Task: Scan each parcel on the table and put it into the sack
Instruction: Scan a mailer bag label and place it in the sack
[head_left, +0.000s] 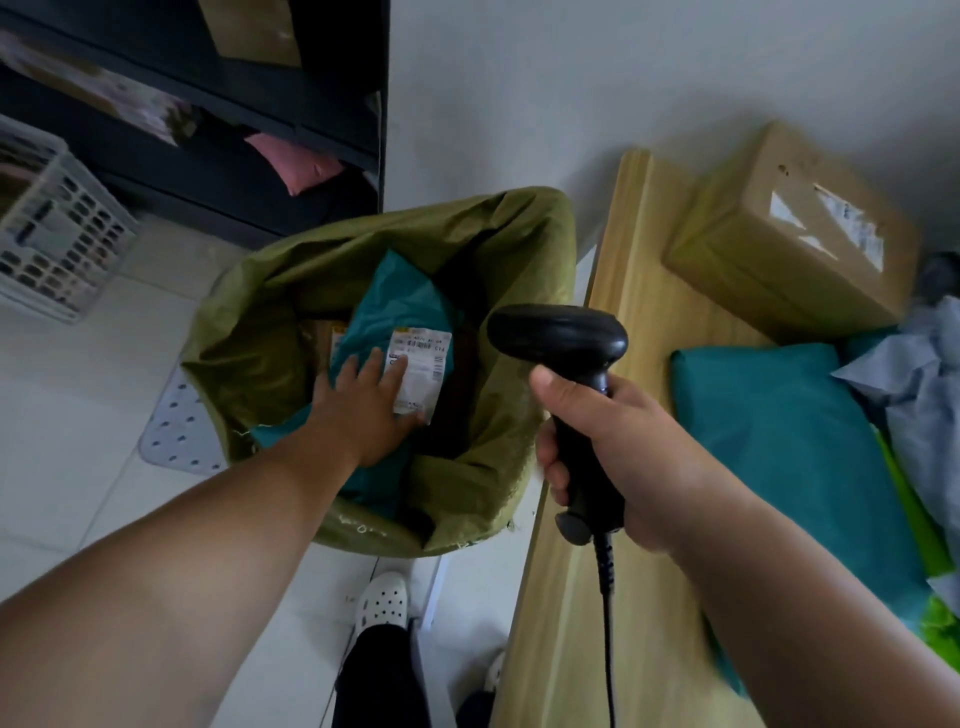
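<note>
Left hand: released, with the fingers straight and spread, lying flat on the teal parcel inside the sack; the fingertips touched the edge of its white label.
Right hand: clenched around the handle of the black scanner, held upright over the near edge of the desk, with the cord hanging down from the handle.
Teal parcel: lay inside the open green sack, label facing up.
Sack: stood on the floor just beside the left edge of the desk.
Desk: carried a cardboard box at the far end, a second teal parcel nearer, and a grey parcel and a bright green parcel at the right edge.
Floor: a white basket stood at the left by a dark shelf.
</note>
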